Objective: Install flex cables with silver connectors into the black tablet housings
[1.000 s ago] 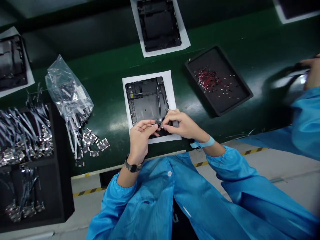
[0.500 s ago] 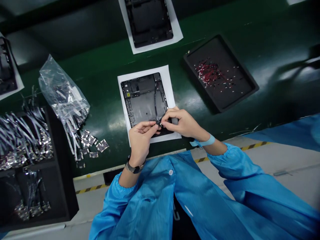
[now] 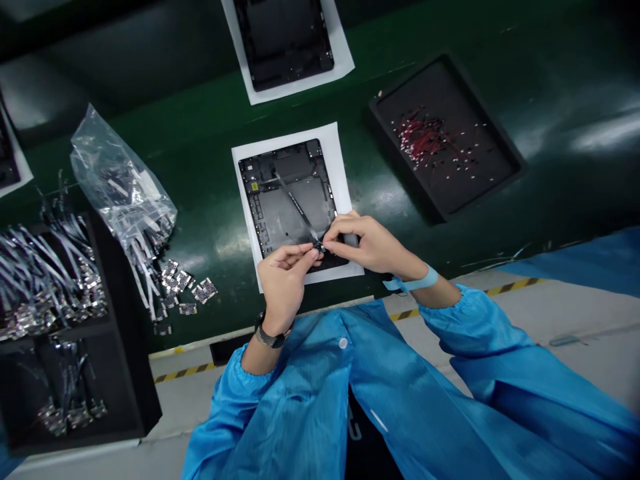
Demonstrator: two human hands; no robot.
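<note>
Both hands meet over the near edge of a black device housing, which lies on a white sheet. My left hand pinches a small circuit board from the left, fingertips closed on it. A dark flat ribbon cable runs from this board up and left across the housing. From the right, my right hand pinches the board's other end, finger and thumb pressed together. The fingers hide most of the board.
A clear plastic bag of ribbon-cabled boards lies left, beside loose small boards. Farther left stands a black divided box of similar parts. At right sits a black tray with red wires. Another housing lies beyond.
The ribbon cable's far end has swung left, so it now slants across the housing instead of running along its right side. Both hands keep their pinch at about the same place.
</note>
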